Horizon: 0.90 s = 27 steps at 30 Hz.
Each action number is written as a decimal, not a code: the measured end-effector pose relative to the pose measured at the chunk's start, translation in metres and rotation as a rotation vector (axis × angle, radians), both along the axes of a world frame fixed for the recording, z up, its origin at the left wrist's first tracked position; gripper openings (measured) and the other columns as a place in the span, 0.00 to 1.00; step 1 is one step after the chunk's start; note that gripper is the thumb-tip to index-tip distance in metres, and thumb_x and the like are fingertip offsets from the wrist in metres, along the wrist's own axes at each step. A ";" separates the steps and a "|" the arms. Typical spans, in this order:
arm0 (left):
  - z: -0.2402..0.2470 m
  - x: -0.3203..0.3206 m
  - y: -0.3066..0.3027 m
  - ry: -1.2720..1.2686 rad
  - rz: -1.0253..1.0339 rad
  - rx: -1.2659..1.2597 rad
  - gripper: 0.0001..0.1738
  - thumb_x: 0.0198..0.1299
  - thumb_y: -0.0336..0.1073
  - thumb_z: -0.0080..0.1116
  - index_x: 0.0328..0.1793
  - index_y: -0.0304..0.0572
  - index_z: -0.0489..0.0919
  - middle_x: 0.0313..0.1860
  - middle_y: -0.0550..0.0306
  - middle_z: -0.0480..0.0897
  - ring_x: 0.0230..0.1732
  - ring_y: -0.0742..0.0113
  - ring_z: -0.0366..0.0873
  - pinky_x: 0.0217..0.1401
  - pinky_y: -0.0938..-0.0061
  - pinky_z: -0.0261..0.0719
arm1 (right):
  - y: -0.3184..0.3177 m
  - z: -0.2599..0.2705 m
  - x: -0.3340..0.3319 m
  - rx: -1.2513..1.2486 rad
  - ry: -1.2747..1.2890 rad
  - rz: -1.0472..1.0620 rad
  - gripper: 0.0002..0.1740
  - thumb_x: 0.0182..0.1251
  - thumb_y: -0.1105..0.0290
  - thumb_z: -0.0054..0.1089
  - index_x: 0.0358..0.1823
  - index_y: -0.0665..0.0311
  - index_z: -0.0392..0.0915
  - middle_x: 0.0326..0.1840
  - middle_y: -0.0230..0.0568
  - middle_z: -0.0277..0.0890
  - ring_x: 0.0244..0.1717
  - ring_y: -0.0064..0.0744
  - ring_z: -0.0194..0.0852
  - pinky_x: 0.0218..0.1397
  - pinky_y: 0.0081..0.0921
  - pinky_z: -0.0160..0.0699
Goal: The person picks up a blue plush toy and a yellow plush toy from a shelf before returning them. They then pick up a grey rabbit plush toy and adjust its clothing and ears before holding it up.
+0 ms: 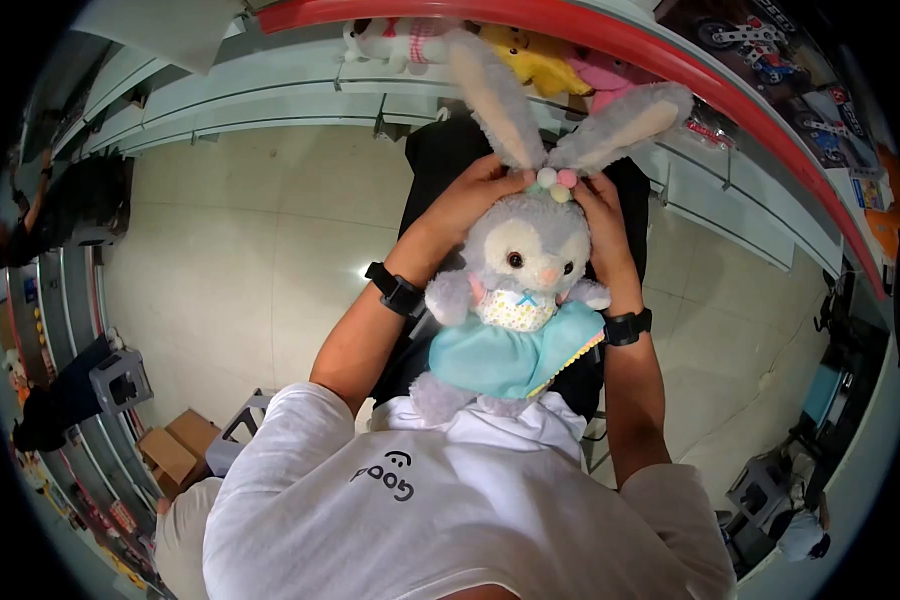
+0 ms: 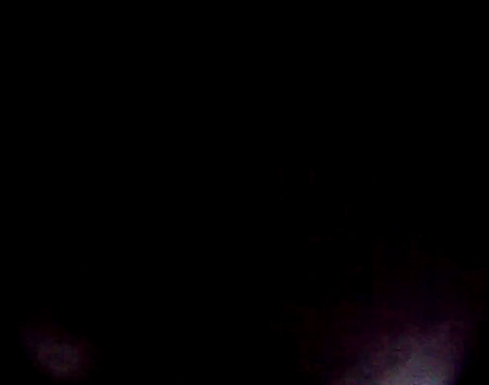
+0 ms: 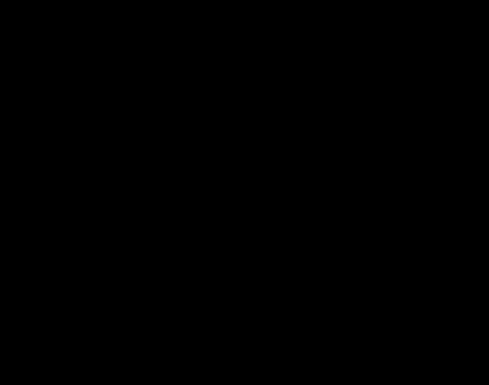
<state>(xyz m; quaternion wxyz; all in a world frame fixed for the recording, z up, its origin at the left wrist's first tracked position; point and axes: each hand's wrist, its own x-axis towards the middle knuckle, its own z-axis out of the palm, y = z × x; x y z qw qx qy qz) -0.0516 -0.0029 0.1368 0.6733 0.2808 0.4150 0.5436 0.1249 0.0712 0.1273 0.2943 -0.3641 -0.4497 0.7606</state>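
A grey plush rabbit with long upright ears and a turquoise skirt lies face up on the person's lap. Pink, white and yellow pompoms sit on its head between the ears. The left hand grips the head from the left side, its fingertips beside the pompoms. On the other side the right hand holds the head, with fingers near the base of the ear. Parts of both hands are hidden behind the plush. The left wrist view is nearly black with faint glows, and the right wrist view is black.
Shelves with a red edge curve across the top, holding a yellow plush and other toys. Cardboard boxes and a grey stool stand at lower left. Tiled floor surrounds the person. Other people are at the left and lower right.
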 end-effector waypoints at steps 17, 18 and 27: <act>-0.007 -0.003 -0.006 0.088 0.044 0.065 0.15 0.61 0.32 0.57 0.54 0.36 0.75 0.50 0.59 0.78 0.49 0.75 0.75 0.49 0.80 0.74 | -0.005 0.014 -0.005 0.031 0.142 0.029 0.16 0.66 0.68 0.55 0.53 0.64 0.75 0.53 0.36 0.74 0.54 0.24 0.70 0.58 0.22 0.68; -0.005 -0.005 -0.009 0.140 0.000 0.046 0.15 0.62 0.31 0.56 0.54 0.35 0.75 0.51 0.58 0.78 0.50 0.75 0.74 0.50 0.80 0.73 | -0.005 0.023 -0.004 0.012 0.211 0.092 0.17 0.64 0.71 0.56 0.54 0.64 0.74 0.56 0.38 0.73 0.57 0.26 0.69 0.62 0.24 0.66; -0.005 -0.004 -0.008 0.165 0.018 0.097 0.17 0.59 0.37 0.61 0.52 0.36 0.78 0.45 0.60 0.80 0.45 0.74 0.76 0.48 0.78 0.74 | 0.004 -0.018 0.014 0.009 0.156 0.130 0.21 0.60 0.81 0.50 0.56 0.66 0.73 0.58 0.40 0.72 0.58 0.28 0.69 0.59 0.25 0.69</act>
